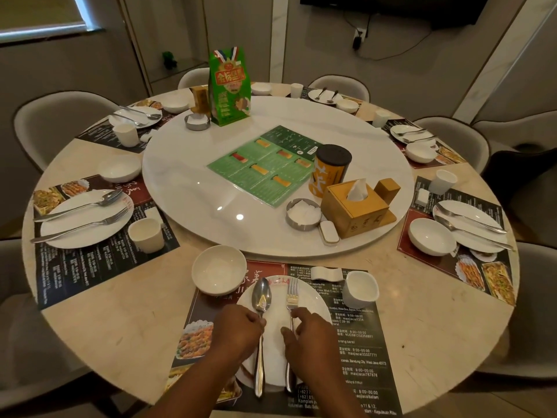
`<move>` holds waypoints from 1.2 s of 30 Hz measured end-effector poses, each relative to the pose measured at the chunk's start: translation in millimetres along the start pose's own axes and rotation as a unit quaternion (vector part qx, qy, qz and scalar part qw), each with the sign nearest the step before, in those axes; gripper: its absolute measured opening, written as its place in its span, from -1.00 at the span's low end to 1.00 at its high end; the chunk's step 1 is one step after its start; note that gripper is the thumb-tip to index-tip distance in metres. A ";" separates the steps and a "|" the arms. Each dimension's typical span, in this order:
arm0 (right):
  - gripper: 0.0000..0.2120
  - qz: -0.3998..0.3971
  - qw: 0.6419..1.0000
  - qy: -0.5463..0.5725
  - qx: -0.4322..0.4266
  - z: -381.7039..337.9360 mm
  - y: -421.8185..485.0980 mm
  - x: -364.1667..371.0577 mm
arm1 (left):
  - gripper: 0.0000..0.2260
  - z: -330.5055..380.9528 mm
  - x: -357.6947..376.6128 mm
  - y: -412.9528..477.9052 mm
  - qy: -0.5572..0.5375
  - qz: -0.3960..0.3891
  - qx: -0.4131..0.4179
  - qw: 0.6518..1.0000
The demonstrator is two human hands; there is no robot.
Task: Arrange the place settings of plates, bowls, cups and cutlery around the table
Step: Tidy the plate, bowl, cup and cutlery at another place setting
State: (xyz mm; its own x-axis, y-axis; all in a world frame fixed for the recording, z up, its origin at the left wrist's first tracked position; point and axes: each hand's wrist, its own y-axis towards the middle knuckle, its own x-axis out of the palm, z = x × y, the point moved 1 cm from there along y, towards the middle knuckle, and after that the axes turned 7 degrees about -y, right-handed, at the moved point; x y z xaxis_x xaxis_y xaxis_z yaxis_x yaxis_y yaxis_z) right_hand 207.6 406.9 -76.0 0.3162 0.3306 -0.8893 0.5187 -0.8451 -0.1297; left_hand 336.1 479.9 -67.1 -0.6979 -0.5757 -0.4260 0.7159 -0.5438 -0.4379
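Observation:
At the table's near edge a white plate (277, 351) rests on a dark printed placemat (355, 351). A spoon (261, 297) and a fork (291, 297) lie lengthwise on the plate, side by side. My left hand (238, 330) pinches the spoon's handle. My right hand (310, 330) pinches the fork's handle. A white bowl (219, 269) stands at the mat's far left corner, a white cup (360, 289) at the far right, and a small white cutlery rest (327, 273) lies between them.
Other settings with plates, bowls, cups and cutlery ring the round table, such as the left plate (87, 218) and right plate (470, 224). The white turntable (196, 188) carries a green menu, a tissue box (354, 206), a yellow canister and a green bag. Grey chairs surround the table.

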 end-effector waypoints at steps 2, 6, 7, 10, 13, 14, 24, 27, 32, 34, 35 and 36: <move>-0.59 -0.018 1.000 -0.005 0.000 1.2 0.3 3.0 | -0.85 0.5 1.0 1.4 0.020 0.002 0.006 1.000; -0.56 -0.017 1.000 0.019 0.014 7.0 2.5 4.0 | -0.90 -0.6 2.3 4.2 0.057 0.007 0.013 0.998; -0.56 -0.018 1.000 0.021 0.014 8.0 2.4 4.5 | -0.90 -1.2 2.2 4.8 0.062 0.009 0.014 0.998; -0.58 -0.025 0.999 0.045 0.014 10.5 1.1 4.4 | -0.89 -1.8 2.4 6.2 0.081 0.013 0.025 0.996; -0.59 -0.022 0.998 0.063 0.019 13.1 1.1 4.4 | -0.86 -0.8 3.1 8.2 0.093 0.025 0.032 0.995; -0.60 -0.020 0.997 0.066 0.019 13.8 1.6 4.8 | -0.87 -0.6 3.2 9.2 0.098 0.029 0.035 0.994; -0.59 -0.023 0.996 0.079 0.021 16.5 5.7 5.6 | -0.90 -1.4 3.7 9.5 0.114 0.044 0.068 0.990; -0.58 -0.020 0.997 0.072 0.017 17.2 6.5 6.1 | -0.90 -2.0 3.6 8.1 0.112 0.047 0.073 0.990; -0.58 -0.015 0.998 0.065 0.008 17.5 6.3 6.2 | -0.91 -3.0 3.1 6.1 0.110 0.055 0.082 0.989; -0.58 -0.012 0.998 0.063 0.008 17.0 6.3 5.9 | -0.91 -3.0 2.9 5.6 0.113 0.056 0.084 0.988; -0.58 -0.010 0.998 0.062 0.007 16.8 6.4 5.5 | -0.91 -2.9 2.7 5.5 0.114 0.056 0.084 0.988; -0.58 -0.009 0.998 0.059 0.006 16.9 6.8 5.3 | -0.91 -2.8 2.7 5.6 0.113 0.056 0.085 0.988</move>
State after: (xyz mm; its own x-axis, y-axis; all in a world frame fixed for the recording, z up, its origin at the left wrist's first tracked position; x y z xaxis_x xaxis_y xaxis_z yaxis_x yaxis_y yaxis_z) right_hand 199.4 395.8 -88.9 0.3982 0.3930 -0.8289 0.5165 -0.8428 -0.1515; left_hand 338.1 477.0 -72.9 -0.5872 -0.4965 -0.6392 0.7685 -0.5900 -0.2476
